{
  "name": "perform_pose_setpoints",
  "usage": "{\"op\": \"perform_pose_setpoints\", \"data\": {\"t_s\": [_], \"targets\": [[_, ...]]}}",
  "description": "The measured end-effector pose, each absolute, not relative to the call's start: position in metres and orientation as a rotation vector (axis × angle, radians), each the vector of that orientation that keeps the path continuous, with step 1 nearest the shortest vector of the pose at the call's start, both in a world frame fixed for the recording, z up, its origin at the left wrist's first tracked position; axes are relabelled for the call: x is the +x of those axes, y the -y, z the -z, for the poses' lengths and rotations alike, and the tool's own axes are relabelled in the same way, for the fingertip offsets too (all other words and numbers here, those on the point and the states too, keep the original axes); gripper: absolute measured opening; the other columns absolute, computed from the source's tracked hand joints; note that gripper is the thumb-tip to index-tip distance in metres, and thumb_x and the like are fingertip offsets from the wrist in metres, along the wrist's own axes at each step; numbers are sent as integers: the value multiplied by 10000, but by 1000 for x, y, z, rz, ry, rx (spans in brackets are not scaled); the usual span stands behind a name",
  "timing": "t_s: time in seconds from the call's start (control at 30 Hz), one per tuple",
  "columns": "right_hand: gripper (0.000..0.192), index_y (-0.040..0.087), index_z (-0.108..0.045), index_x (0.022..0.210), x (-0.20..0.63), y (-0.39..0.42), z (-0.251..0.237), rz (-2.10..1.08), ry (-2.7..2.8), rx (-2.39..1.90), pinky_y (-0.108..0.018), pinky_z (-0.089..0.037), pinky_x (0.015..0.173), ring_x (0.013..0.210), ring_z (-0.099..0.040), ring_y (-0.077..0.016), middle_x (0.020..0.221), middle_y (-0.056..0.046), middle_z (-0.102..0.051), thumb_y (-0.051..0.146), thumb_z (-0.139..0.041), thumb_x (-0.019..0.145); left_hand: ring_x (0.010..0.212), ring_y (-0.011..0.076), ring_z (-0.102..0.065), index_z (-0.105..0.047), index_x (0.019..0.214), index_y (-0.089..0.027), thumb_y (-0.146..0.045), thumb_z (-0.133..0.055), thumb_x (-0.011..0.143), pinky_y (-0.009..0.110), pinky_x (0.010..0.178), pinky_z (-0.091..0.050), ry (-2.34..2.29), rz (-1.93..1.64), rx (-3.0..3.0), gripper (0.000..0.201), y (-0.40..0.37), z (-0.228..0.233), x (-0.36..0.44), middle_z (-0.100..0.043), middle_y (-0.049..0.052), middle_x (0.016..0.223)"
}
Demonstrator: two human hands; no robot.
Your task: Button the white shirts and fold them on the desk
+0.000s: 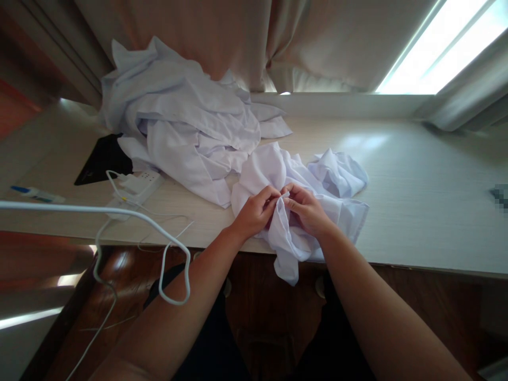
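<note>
Both hands, left hand [254, 211] & right hand [305, 209], pinch one edge of white garment [317, 185]. You're finding its hem; next, probably spread fabric away from grip.

Left hand [256, 211] & right hand [305, 209] pinch white shirt [317, 185] at table [416, 185] edge; shirt pile [182, 121], power strip [138, 185] & cable [119, 217] to the left.
</note>
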State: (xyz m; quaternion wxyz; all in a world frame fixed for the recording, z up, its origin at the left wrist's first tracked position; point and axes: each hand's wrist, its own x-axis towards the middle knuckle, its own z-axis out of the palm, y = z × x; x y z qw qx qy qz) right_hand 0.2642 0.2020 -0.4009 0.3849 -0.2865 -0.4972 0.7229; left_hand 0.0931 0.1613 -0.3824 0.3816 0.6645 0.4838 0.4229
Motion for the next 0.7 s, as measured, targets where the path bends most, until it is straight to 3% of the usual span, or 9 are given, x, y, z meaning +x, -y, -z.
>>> {"op": "perform_pose_setpoints", "data": {"t_s": [0.4, 0.7], "targets": [[322, 256, -541, 914, 257, -195, 399, -1706, 1261, -750, -271, -462, 607, 661, -525, -136, 807, 13, -568, 438, -770, 780, 693, 119, -527, -518, 883, -198, -394, -538, 947, 222, 630, -394, -1268, -1165, 1627, 207, -160, 384, 98, -542, -17, 759], [206, 229, -645, 890, 255, -198, 405, -1422, 1345, -826, -288, -463, 704, 753, -537, -148, 844, -7, -601, 381, -751, 800, 698, 133, -569, -552, 874, -199, -398, -590, 922, 224, 623, -414, -1392, -1237, 1539, 208, -159, 388, 102, -615, 1, 767]]}}
